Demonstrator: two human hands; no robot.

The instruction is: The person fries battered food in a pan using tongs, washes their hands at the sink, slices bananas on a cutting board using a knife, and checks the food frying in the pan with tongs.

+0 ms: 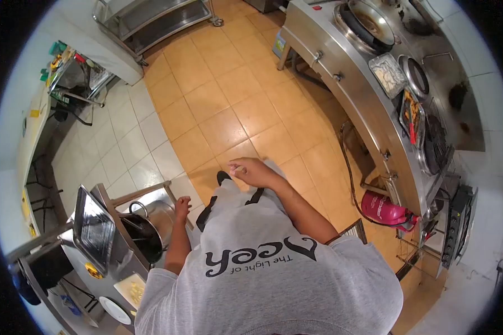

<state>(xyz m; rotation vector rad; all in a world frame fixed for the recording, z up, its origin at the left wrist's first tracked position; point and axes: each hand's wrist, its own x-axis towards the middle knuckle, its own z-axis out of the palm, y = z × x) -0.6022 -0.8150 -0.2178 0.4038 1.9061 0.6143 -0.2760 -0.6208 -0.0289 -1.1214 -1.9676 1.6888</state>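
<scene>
My right hand (254, 172) is in front of my body above the tiled floor. Its fingers are curled together, and whatever small thing may be between them is too small to make out. My left hand (183, 206) hangs at my left side with its fingers loosely bent and slightly apart, holding nothing visible. Close to it, on the left, stands a large steel pot (163, 215) with a dark inside. A shiny metal tray (95, 229) lies beyond the pot. Behind my left arm, a cutting board (127, 289) carries pale yellow cut pieces, beside a white plate (115, 310).
On the right runs a steel stove counter (352, 89) with a wok (371, 25), a foil-like container (388, 75) and a tray of tools (412, 120). A pink gas cylinder (383, 209) stands below it. A steel cart (156, 22) is at the far end.
</scene>
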